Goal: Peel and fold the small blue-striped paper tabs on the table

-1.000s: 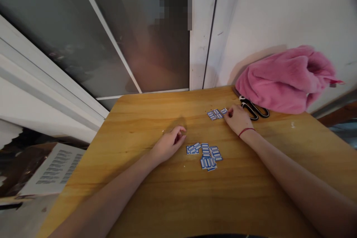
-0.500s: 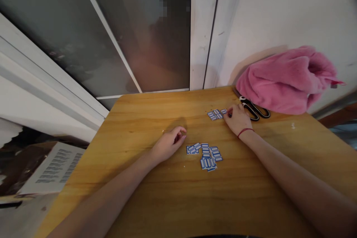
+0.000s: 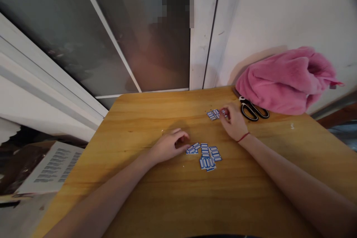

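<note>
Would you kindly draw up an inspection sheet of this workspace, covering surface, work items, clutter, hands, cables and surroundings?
Surface: wooden table, with a few small pale specks.
Job's things: blue-and-white paper pieces in two groups, an overlapping nearer group and a farther group.
Clutter: scissors with black-and-white handles, beside pink plush fabric.
Grips: left hand, thumb and fingers apart, thumb at the nearer group's edge, contact unclear; right hand at the farther group, hold unclear.
Cables: nothing seen.
Surroundings: framed glass panels ahead, white wall at right, printed cardboard box at left.
</note>
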`<action>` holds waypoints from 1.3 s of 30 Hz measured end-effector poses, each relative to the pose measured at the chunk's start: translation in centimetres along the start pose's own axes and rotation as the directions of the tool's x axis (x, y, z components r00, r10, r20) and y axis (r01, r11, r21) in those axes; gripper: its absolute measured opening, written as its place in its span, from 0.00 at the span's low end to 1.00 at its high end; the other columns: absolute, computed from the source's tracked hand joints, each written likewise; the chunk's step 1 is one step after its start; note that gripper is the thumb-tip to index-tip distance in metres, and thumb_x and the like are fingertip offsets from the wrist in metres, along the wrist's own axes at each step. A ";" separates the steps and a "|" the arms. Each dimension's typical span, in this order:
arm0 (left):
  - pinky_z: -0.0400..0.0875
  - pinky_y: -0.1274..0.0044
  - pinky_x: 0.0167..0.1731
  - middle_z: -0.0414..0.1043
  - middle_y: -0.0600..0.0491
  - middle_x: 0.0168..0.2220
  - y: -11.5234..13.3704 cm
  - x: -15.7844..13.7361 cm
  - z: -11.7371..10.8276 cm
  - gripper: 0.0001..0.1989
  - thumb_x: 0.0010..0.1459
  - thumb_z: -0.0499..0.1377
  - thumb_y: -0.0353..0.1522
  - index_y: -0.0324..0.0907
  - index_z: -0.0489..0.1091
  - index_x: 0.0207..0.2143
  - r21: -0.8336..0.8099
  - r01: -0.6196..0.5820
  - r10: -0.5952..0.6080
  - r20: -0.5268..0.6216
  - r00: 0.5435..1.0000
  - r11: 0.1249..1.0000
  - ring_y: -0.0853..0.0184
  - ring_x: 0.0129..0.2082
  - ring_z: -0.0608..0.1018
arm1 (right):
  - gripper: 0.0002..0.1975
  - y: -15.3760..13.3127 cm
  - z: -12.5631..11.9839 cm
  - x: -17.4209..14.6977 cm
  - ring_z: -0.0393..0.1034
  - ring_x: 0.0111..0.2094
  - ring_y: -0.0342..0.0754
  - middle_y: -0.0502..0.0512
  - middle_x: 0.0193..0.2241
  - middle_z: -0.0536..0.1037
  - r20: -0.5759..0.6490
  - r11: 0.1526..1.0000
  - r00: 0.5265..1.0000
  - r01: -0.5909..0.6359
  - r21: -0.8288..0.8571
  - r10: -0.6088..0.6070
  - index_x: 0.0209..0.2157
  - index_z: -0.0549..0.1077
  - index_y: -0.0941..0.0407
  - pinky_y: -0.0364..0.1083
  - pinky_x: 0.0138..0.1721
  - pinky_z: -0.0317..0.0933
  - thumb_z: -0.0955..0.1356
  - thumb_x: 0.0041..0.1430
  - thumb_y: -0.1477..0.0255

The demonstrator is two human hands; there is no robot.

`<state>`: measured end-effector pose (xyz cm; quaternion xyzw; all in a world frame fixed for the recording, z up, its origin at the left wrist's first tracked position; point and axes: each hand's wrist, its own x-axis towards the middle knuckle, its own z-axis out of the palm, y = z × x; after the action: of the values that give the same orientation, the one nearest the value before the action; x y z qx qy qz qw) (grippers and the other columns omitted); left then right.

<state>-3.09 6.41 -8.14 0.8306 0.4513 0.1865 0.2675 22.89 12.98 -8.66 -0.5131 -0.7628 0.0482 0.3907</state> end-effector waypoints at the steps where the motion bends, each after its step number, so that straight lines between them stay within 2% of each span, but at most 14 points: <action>1: 0.64 0.78 0.31 0.65 0.55 0.33 0.2 0.0 -0.1 0.11 0.53 0.57 0.40 0.45 0.67 0.37 0.022 -0.023 0.023 0.017 1.000 0.999 0.70 0.31 0.69 | 0.05 -0.9 0.2 -0.2 0.62 0.32 0.49 0.56 0.31 0.67 0.077 0.996 0.994 0.080 0.028 -0.082 0.34 0.65 0.57 0.47 0.36 0.58 0.59 0.56 0.74; 3: 0.64 0.76 0.34 0.64 0.54 0.36 0.5 -0.1 -0.4 0.15 0.50 0.59 0.42 0.46 0.68 0.39 0.060 -0.044 0.041 0.044 0.998 0.997 0.67 0.34 0.70 | 0.06 -2.6 0.8 -0.7 0.63 0.34 0.49 0.57 0.32 0.68 0.245 0.961 0.930 0.259 0.097 -0.275 0.35 0.66 0.57 0.47 0.38 0.57 0.59 0.57 0.74; 5: 0.64 0.75 0.36 0.64 0.54 0.38 0.7 -0.1 -0.5 0.17 0.47 0.61 0.43 0.47 0.68 0.40 0.090 -0.044 0.039 0.055 0.998 0.995 0.66 0.36 0.70 | 0.07 -3.9 1.3 -1.1 0.63 0.34 0.47 0.56 0.32 0.69 0.398 0.915 0.824 0.356 0.193 -0.404 0.36 0.67 0.57 0.45 0.35 0.57 0.60 0.58 0.72; 7: 0.64 0.75 0.36 0.64 0.54 0.38 0.7 -0.1 -0.5 0.17 0.47 0.61 0.42 0.47 0.68 0.39 0.106 -0.042 0.037 0.054 0.998 0.994 0.65 0.36 0.70 | 0.08 -4.5 1.7 -1.3 0.63 0.31 0.45 0.55 0.31 0.69 0.479 0.900 0.762 0.375 0.222 -0.436 0.34 0.68 0.57 0.44 0.32 0.56 0.61 0.59 0.68; 9: 0.64 0.75 0.36 0.64 0.54 0.37 0.5 0.0 -0.4 0.14 0.48 0.61 0.41 0.46 0.68 0.37 0.099 -0.042 0.038 0.047 0.998 0.994 0.66 0.36 0.70 | 0.11 -4.7 1.8 -1.3 0.62 0.29 0.44 0.53 0.29 0.68 0.522 0.901 0.735 0.359 0.243 -0.434 0.33 0.69 0.57 0.43 0.31 0.55 0.62 0.58 0.64; 11: 0.64 0.76 0.35 0.64 0.54 0.36 0.2 0.1 -0.2 0.12 0.50 0.60 0.39 0.45 0.68 0.36 0.080 -0.044 0.041 0.038 0.998 0.996 0.67 0.35 0.69 | 0.13 -4.5 1.8 -1.2 0.61 0.28 0.43 0.51 0.27 0.67 0.537 0.907 0.731 0.317 0.277 -0.420 0.31 0.69 0.57 0.42 0.30 0.54 0.63 0.56 0.61; 14: 0.64 0.77 0.34 0.64 0.54 0.36 -0.1 0.2 0.0 0.09 0.51 0.59 0.37 0.45 0.68 0.35 0.043 -0.037 0.035 0.027 0.999 0.998 0.68 0.34 0.69 | 0.14 -4.1 1.7 -0.9 0.59 0.26 0.42 0.49 0.24 0.65 0.555 0.915 0.739 0.215 0.342 -0.381 0.30 0.70 0.57 0.42 0.28 0.53 0.65 0.54 0.60; 16: 0.64 0.77 0.34 0.64 0.54 0.36 -0.2 0.2 0.0 0.07 0.52 0.59 0.35 0.45 0.68 0.35 0.028 -0.025 0.024 0.026 0.999 0.999 0.69 0.34 0.69 | 0.15 -3.9 1.7 -0.7 0.59 0.26 0.41 0.49 0.25 0.65 0.590 0.911 0.722 0.136 0.390 -0.361 0.31 0.71 0.57 0.41 0.28 0.54 0.66 0.52 0.59; 19: 0.64 0.78 0.34 0.64 0.54 0.36 -0.3 0.2 0.1 0.07 0.52 0.59 0.35 0.45 0.68 0.35 0.018 -0.017 0.017 0.021 1.000 1.000 0.69 0.34 0.69 | 0.15 -3.6 1.6 -0.2 0.59 0.27 0.40 0.49 0.26 0.64 0.660 0.900 0.664 0.047 0.432 -0.352 0.33 0.73 0.57 0.41 0.27 0.55 0.68 0.50 0.59; 23: 0.63 0.79 0.32 0.63 0.55 0.35 -0.4 0.2 0.2 0.07 0.52 0.59 0.34 0.44 0.67 0.34 -0.014 -0.027 0.027 0.004 1.000 1.000 0.70 0.32 0.68 | 0.16 -3.0 1.1 0.7 0.59 0.29 0.41 0.49 0.28 0.64 0.747 0.891 0.553 -0.016 0.453 -0.370 0.36 0.72 0.56 0.41 0.30 0.57 0.69 0.48 0.60; 28: 0.62 0.80 0.29 0.61 0.56 0.32 -0.5 0.2 0.1 0.06 0.52 0.59 0.34 0.43 0.66 0.33 -0.029 -0.034 0.034 0.001 0.999 0.999 0.71 0.29 0.66 | 0.20 -3.0 0.1 1.0 0.60 0.35 0.44 0.51 0.33 0.64 0.811 0.911 0.447 0.020 0.412 -0.377 0.38 0.71 0.55 0.44 0.38 0.58 0.72 0.43 0.61; 31: 0.61 0.81 0.28 0.61 0.56 0.31 -0.5 0.2 0.1 0.06 0.52 0.59 0.33 0.43 0.65 0.33 -0.046 -0.046 0.046 0.001 0.999 0.998 0.72 0.28 0.65 | 0.21 -3.3 0.0 0.7 0.60 0.37 0.46 0.52 0.35 0.63 0.818 0.926 0.447 0.072 0.369 -0.361 0.38 0.71 0.55 0.45 0.40 0.58 0.73 0.40 0.61; 36: 0.59 0.81 0.27 0.61 0.58 0.28 -0.5 0.2 0.1 0.06 0.52 0.59 0.33 0.43 0.65 0.32 -0.084 -0.009 0.011 0.015 1.000 0.996 0.73 0.27 0.65 | 0.12 -3.2 0.7 0.5 0.60 0.33 0.43 0.51 0.32 0.62 0.819 0.921 0.444 0.044 0.386 -0.364 0.29 0.74 0.56 0.42 0.34 0.57 0.70 0.47 0.62; 39: 0.59 0.82 0.25 0.61 0.59 0.26 -0.5 0.2 0.2 0.05 0.52 0.59 0.33 0.43 0.65 0.32 -0.094 0.038 -0.035 0.034 0.999 0.995 0.73 0.25 0.64 | 0.11 -3.2 1.3 0.5 0.59 0.29 0.41 0.50 0.29 0.62 0.811 0.928 0.487 0.000 0.372 -0.325 0.27 0.73 0.58 0.41 0.30 0.56 0.70 0.49 0.64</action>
<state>-3.20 6.74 -8.63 0.8116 0.4525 0.1893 0.3173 19.60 12.35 -7.80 -0.2735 -0.8814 0.3832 0.0396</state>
